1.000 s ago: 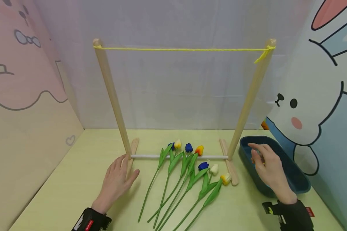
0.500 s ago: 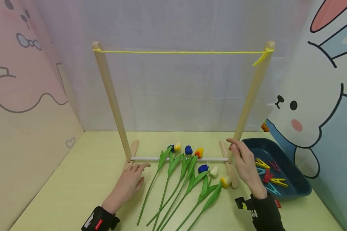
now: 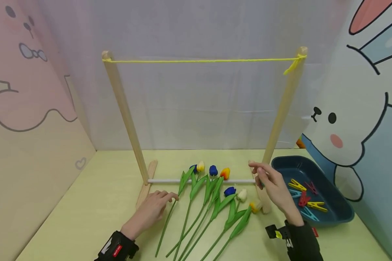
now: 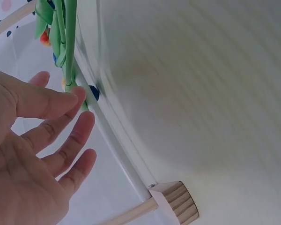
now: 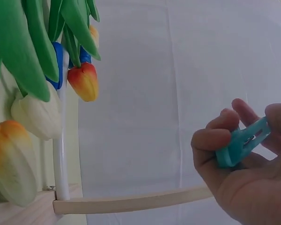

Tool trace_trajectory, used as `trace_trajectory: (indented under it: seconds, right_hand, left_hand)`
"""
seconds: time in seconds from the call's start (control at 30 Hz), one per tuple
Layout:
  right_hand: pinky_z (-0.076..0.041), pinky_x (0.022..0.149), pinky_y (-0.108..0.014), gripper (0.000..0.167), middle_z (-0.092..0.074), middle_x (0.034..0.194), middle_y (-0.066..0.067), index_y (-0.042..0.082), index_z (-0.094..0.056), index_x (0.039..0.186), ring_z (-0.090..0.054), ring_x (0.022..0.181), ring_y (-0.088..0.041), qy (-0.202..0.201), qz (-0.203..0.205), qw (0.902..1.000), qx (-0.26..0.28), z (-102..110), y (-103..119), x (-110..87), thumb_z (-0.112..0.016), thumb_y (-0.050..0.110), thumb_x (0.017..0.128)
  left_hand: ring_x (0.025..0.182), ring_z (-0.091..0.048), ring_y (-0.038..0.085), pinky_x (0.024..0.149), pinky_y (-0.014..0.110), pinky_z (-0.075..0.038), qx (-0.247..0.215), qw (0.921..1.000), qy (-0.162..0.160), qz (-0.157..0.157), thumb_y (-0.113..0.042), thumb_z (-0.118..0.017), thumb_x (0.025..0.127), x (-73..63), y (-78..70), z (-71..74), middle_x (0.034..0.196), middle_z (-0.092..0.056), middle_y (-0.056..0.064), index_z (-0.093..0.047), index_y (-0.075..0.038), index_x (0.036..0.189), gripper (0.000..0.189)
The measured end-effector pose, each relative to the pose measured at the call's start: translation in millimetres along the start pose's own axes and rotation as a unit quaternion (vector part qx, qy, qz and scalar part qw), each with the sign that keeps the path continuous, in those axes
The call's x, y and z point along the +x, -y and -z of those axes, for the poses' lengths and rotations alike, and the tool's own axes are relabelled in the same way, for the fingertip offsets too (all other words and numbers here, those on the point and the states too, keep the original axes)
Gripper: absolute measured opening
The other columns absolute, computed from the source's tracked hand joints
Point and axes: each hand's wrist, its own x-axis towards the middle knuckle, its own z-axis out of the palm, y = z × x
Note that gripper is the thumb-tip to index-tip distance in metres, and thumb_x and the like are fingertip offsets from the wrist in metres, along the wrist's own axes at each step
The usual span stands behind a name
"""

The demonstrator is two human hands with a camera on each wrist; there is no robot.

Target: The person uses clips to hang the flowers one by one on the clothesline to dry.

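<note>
My left hand (image 3: 151, 208) reaches to the leftmost artificial tulip (image 3: 184, 180), its index fingertip right at the green stem below the leaves. In the left wrist view, the thumb and fingers of the left hand (image 4: 37, 140) are loosely bent beside that stem (image 4: 70, 47). My right hand (image 3: 277, 190) is raised over the right foot of the wooden frame. Between its thumb and fingers it holds a teal clothespin (image 5: 243, 143), plain in the right wrist view. Several tulips, including an orange one (image 3: 225, 173) and a blue one (image 3: 230, 191), lie side by side on the table.
A wooden frame with a left post (image 3: 125, 112) and a right post (image 3: 285, 108) stands behind the tulips. A yellow string (image 3: 199, 61) spans its top, and a white rod (image 3: 166, 181) joins its base. At right sits a dark blue basin (image 3: 343, 214) with several clothespins (image 3: 303, 198).
My left hand has moved right from beside the left post to the leftmost stem. My right hand has come out of the basin and moved left, with the teal clothespin in it.
</note>
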Motion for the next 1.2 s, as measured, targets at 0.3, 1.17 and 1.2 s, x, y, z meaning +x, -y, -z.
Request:
trace_trajectory:
  seconds: [0.3,1.17,1.2]
  right_hand:
    - [-0.034,0.058,-0.029,0.032,-0.056,0.088,0.005,0.016,-0.060,0.125,-0.041,0.065,-0.017,-0.047,-0.094,0.9916,0.076,4.9,9.8,2.5,-0.032,0.020,0.112]
    - [-0.038,0.065,-0.026,0.028,-0.053,0.083,0.000,0.009,-0.061,0.109,-0.043,0.072,-0.016,-0.066,-0.056,0.9792,0.184,9.1,7.9,1.5,-0.033,0.011,0.110]
    - [-0.038,0.065,-0.026,0.028,-0.053,0.083,0.000,0.009,-0.061,0.109,-0.043,0.072,-0.016,-0.067,-0.055,0.9794,0.182,9.1,7.7,1.4,-0.033,0.011,0.110]
  left_hand:
    - [0.093,-0.066,0.019,0.086,0.044,-0.054,0.000,0.9998,0.021,-0.004,0.014,-0.067,0.081,2.7,-3.9,-1.5,0.093,-0.071,-0.007,-0.068,-0.025,0.106,0.047]
    - [0.088,-0.064,0.015,0.086,0.042,-0.051,0.006,0.9993,-0.029,-0.021,-0.002,-0.081,0.078,8.1,-0.4,-2.3,0.089,-0.075,-0.007,-0.078,-0.021,0.090,0.023]
    - [0.088,-0.065,0.015,0.086,0.041,-0.052,0.006,0.9992,-0.033,-0.022,-0.003,-0.081,0.079,8.7,0.0,-2.3,0.089,-0.075,-0.007,-0.079,-0.021,0.091,0.022]
